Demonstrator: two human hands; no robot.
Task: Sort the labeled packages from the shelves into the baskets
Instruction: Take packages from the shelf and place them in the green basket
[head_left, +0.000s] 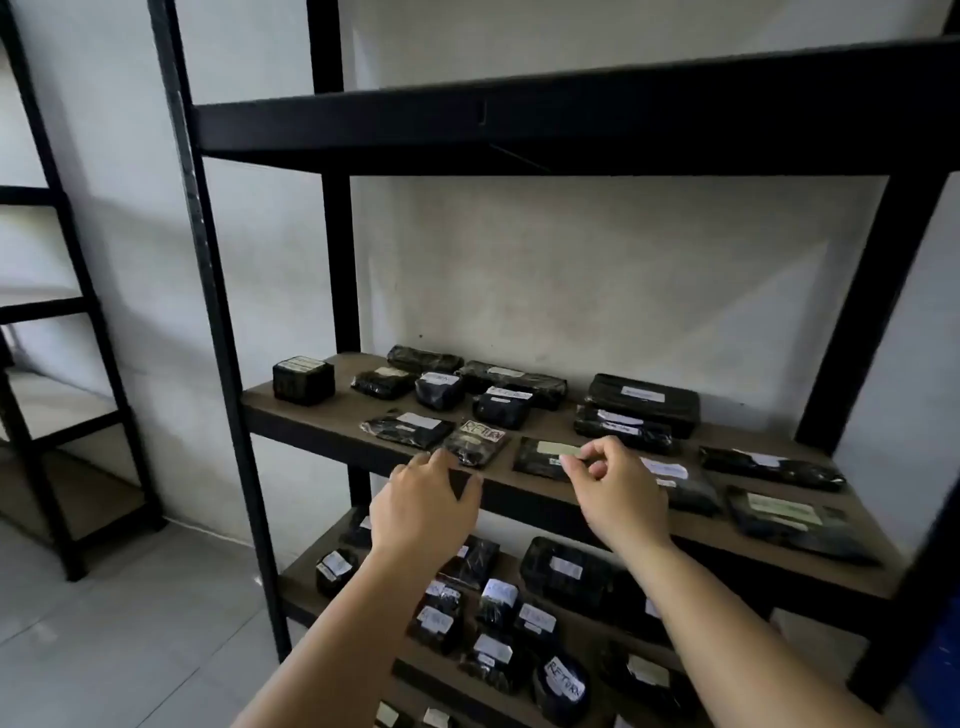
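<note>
both arms reach up from 6 o'clock. the left hand (423, 501), fingers spread and released, touches the near edge of the package marked return (475, 442) at the shelf (332, 415) front. at 3 o'clock of it, the right hand (615, 486) pinches the pale label on a flat black package (540, 457).

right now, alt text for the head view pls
Two bare hands reach to a shelf of black wrapped packages: the left hand by one labeled RETURN, the right hand pinching a flat package's label.
</note>
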